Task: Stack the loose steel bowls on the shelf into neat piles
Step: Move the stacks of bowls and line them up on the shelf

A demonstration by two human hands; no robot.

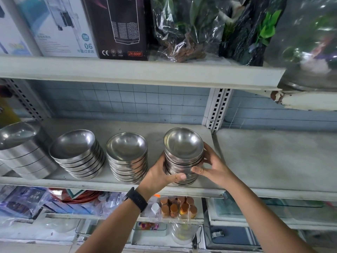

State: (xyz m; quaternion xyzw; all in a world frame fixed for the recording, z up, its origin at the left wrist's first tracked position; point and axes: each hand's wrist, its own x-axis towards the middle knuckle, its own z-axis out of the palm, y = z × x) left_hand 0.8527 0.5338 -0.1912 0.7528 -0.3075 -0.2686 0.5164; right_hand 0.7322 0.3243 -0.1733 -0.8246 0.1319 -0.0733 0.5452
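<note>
Several piles of steel bowls stand in a row on the grey shelf [160, 130]. The right-hand pile [183, 145] sits near the shelf's front edge, and both my hands hold it. My left hand [160, 175] grips its left side with the thumb curled across the front. My right hand [212, 166] cups the right side, thumb on the front and fingers round the back. To the left stand a middle pile [126, 150], a leaning pile [76, 152], and a larger pile [21, 148] at the far left, cut off by the frame.
The shelf section to the right [273, 157] is bare. An upper shelf [138, 72] carries boxes and bagged plants overhead. A slotted upright [217, 108] stands behind the right pile. Below are bottles [177, 207], packets and glass tanks.
</note>
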